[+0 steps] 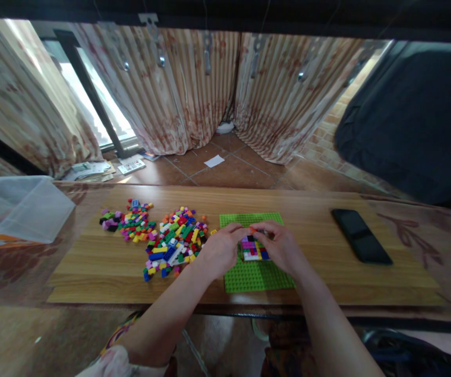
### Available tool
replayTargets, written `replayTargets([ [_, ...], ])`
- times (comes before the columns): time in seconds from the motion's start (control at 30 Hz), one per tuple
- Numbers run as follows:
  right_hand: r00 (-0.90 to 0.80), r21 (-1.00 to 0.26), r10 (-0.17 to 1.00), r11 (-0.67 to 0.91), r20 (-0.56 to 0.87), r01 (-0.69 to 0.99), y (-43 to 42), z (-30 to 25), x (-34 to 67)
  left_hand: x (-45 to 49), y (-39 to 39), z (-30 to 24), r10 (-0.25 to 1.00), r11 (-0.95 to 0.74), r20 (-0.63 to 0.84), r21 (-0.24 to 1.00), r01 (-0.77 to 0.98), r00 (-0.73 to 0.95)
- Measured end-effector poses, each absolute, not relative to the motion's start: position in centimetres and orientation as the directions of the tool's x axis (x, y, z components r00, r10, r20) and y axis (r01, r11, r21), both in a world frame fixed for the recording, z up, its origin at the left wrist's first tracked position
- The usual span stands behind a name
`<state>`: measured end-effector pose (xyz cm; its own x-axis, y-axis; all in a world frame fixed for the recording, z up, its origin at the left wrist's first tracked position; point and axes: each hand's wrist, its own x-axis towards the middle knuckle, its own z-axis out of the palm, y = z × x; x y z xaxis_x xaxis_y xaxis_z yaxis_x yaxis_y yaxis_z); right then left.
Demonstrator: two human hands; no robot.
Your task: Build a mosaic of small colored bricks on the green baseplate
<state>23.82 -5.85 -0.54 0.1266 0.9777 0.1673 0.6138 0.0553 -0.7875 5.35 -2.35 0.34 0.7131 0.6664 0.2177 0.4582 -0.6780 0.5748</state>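
A green studded baseplate (259,283) lies on the wooden board. On its middle sits a low block built of toy bricks (254,251) in pink, white, blue, yellow and other colours. My left hand (224,250) comes in from the left, fingers bent together over the block's far left side. From the right, my right hand (279,242) curls over its far right corner. A small orange-red brick (252,230) shows between the fingertips of both hands. The fingers cover the back of the block, and I cannot tell which hand grips the small brick.
Loose coloured bricks (178,238) lie in a heap left of the baseplate, with a smaller pile (135,222) beyond. A black phone (361,235) rests on the right of the wooden board (315,288). At far left stands a clear plastic bin (17,209). Curtains (178,94) hang behind.
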Motion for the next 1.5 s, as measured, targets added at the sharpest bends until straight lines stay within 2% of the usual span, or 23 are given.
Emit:
replayTargets([
  [0.37,0.151,-0.788,0.982,-0.007,0.109,0.615,-5.7,-0.1,23.7,5.8,-2.7,0.5,0.702,-0.662,0.187,0.528,0.532,0.688],
  [0.53,0.153,-0.826,0.98,0.02,0.128,0.564,-6.0,-0.5,23.8,5.6,-3.0,-0.4,0.701,-0.667,0.246,0.557,0.494,0.669],
  [0.7,0.288,-0.903,0.944,0.025,0.163,0.429,-6.1,-0.9,24.3,4.7,-2.3,0.0,0.724,-0.662,0.359,0.602,0.446,0.59],
  [0.8,0.392,-0.925,0.907,-0.009,0.151,0.379,-6.0,-0.7,24.5,3.1,-1.0,1.3,0.793,-0.603,0.396,0.614,0.509,0.463],
  [0.93,0.457,-0.889,0.869,-0.046,0.189,0.455,-6.1,-0.2,24.3,-0.2,0.8,2.6,0.884,-0.463,0.363,0.599,0.653,0.294],
  [1.0,0.468,-0.873,0.86,-0.056,0.205,0.485,-6.2,-0.1,24.2,-1.8,1.3,2.9,0.9,-0.429,0.344,0.589,0.685,0.268],
  [1.1,0.462,-0.855,0.861,-0.064,0.213,0.514,-6.2,-0.1,24.1,-3.3,1.4,3.1,0.906,-0.421,0.286,0.549,0.723,0.311],
  [1.33,0.403,-0.808,0.876,-0.026,0.266,0.589,-6.2,-0.5,23.9,-2.9,0.4,3.3,0.896,-0.42,0.033,0.389,0.82,0.444],
  [1.5,0.409,-0.795,0.876,-0.052,0.254,0.605,-6.2,-0.3,23.6,-2.4,0.0,3.1,0.894,-0.439,0.021,0.249,0.863,0.448],
])
